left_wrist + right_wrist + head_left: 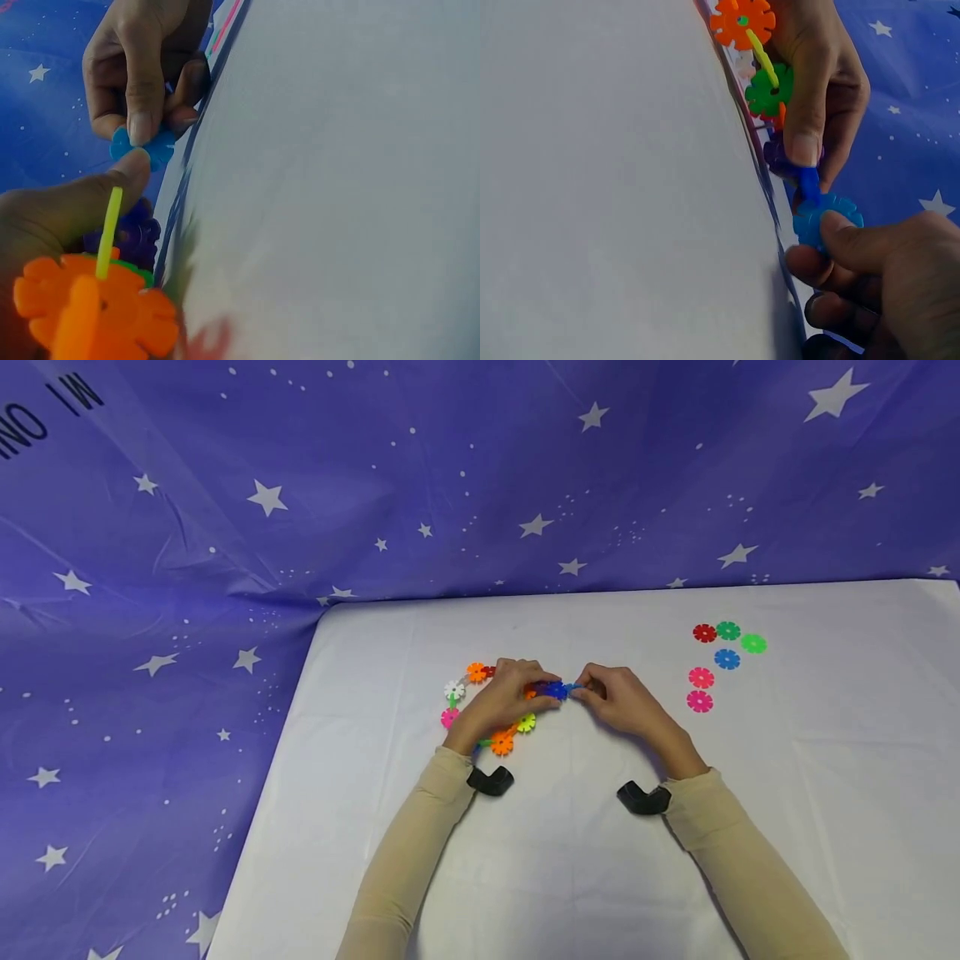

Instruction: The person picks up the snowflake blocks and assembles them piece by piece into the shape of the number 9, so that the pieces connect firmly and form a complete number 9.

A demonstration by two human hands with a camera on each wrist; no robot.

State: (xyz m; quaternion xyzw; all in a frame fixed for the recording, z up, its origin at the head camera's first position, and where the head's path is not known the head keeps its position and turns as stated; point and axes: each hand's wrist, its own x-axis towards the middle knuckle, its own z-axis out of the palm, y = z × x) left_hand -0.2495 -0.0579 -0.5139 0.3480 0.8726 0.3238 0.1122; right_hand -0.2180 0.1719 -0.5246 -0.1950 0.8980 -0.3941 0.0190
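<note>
In the head view a chain of slotted snowflake discs curves around and under my left hand (pixel 504 697), partly hidden by it. That hand pinches the dark blue disc (pixel 556 691) at the chain's right end between thumb and fingers. My right hand (pixel 618 697) holds a light blue disc (pixel 840 214) by its edge, thumb against its face in the right wrist view. The two blue discs meet edge to edge, crosswise; how deep their slots sit cannot be told. An orange disc (pixel 135 307) of the chain looms close in the left wrist view.
Several loose discs lie right of the hands on the white-covered table (pixel 825 827): a red one (pixel 704 633), two greens, a blue one (pixel 727 659) and two pinks, one being the lower pink disc (pixel 700 702). A purple starred cloth (pixel 480 485) hangs behind.
</note>
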